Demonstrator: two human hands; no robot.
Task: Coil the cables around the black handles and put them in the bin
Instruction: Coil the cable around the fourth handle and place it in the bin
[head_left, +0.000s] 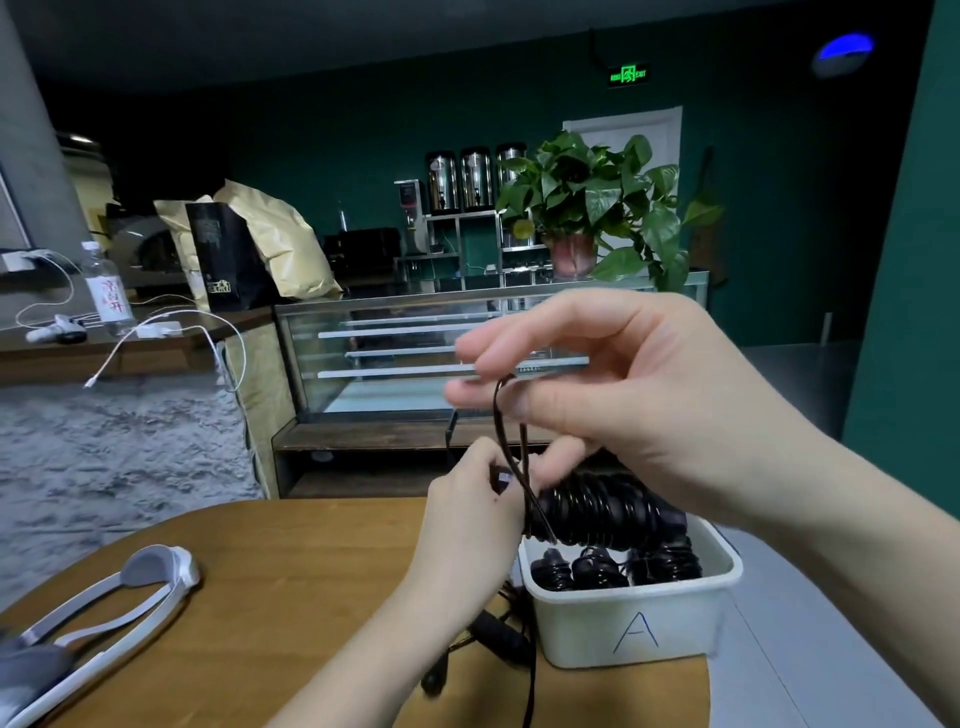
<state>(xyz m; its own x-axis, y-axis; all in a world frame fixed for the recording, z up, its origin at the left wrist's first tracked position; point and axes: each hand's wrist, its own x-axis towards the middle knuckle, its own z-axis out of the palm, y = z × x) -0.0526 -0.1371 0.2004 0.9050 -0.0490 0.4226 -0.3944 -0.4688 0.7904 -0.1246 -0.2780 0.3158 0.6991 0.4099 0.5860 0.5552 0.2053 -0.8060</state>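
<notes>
My left hand (470, 499) grips the near end of a black handle (597, 512) that is wrapped in many turns of black cable, held above the bin. My right hand (613, 384) is raised above it and pinches a loop of the black cable (511, 452) between thumb and fingers. The white bin (631, 618), marked with a blue letter A, stands on the wooden table (291, 587) and holds several coiled black handles (613, 569). Another black handle with loose cable (498, 634) lies on the table left of the bin, partly hidden by my left forearm.
A white and grey headset (119, 597) lies at the table's left edge. Beyond the table are a grey rug (114, 457), a glass display case (395, 353), a counter with a water bottle (106, 291), white chargers and paper bags, and a potted plant (592, 208).
</notes>
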